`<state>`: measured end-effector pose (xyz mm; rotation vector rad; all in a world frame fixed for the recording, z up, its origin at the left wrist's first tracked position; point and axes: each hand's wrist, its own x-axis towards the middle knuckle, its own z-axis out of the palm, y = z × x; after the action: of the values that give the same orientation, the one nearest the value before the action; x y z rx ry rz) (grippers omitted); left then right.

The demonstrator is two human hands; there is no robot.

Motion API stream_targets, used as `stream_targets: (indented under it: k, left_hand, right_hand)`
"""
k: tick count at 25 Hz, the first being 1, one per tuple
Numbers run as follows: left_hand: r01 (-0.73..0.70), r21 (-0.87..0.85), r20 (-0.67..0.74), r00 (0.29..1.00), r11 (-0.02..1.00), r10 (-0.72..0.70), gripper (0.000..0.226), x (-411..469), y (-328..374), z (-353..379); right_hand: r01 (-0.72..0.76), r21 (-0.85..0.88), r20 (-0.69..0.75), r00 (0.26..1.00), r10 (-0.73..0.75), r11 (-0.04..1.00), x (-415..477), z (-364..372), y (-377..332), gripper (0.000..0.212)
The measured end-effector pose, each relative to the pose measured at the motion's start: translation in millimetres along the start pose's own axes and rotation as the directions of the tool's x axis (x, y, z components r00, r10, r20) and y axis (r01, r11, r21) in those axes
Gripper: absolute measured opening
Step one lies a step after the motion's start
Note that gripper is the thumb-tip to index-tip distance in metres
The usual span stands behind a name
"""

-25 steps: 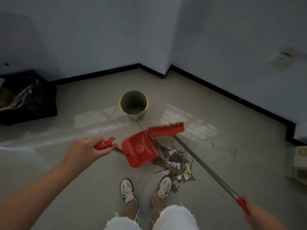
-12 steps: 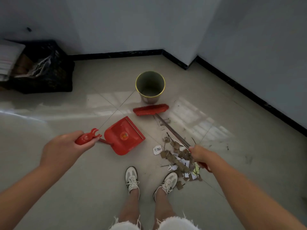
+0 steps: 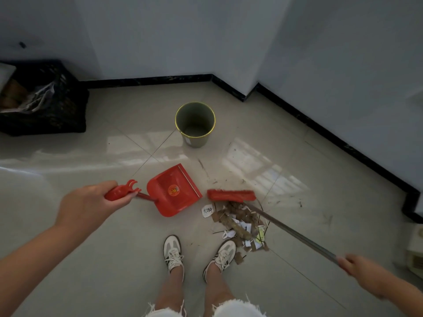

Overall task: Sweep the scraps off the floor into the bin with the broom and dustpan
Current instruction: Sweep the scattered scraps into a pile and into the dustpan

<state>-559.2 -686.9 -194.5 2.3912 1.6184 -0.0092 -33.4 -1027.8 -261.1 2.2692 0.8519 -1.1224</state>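
A red dustpan (image 3: 174,191) rests on the tiled floor, its mouth facing right and away from me. My left hand (image 3: 91,204) grips its red handle. The red broom (image 3: 231,195) has its head on the floor just right of the dustpan, at the far edge of a pile of brown and white scraps (image 3: 240,223). Its grey pole runs down-right to my right hand (image 3: 357,266), which is closed around it. A round olive bin (image 3: 195,123) with a yellow rim stands open beyond the dustpan.
My two feet in white sneakers (image 3: 174,252) stand just near of the pile. A black crate (image 3: 43,99) of papers sits at the back left. Black skirting (image 3: 320,131) lines the walls; a pale box (image 3: 415,250) is at the right edge.
The broom head has come back from near the bin to the far edge of the scrap pile. My right hand has slid down the pole toward its end. The dustpan barely moved.
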Motion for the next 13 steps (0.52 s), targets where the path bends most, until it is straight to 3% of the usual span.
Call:
stream_targets:
  k: [4,8,9,11,13]
  left_hand:
    - [-0.069,0.004,0.02,0.997,0.998,0.069,0.058,9,20,16]
    - [-0.143,-0.006,0.014,0.99,0.99,0.143,0.056,30,52,31]
    - [-0.15,-0.004,0.012,0.989,0.989,0.15,0.054,36,59,35]
    - [-0.159,0.024,0.03,0.987,0.987,0.158,0.053,45,67,43]
    - [-0.17,0.065,0.043,0.985,0.983,0.168,0.056,48,69,57]
  right_hand:
    - [-0.087,0.3,-0.151,0.979,0.138,0.95,-15,-4,32,0.073]
    - [-0.004,0.39,-0.16,0.984,0.072,0.921,3,-38,-45,0.041]
    - [0.01,0.483,-0.138,0.988,0.065,0.875,17,-51,-68,0.035]
    - [-0.035,0.755,-0.01,0.998,0.065,0.655,64,-71,-112,0.028]
    - [-0.137,0.877,0.137,0.99,0.033,0.46,111,-89,-158,0.029]
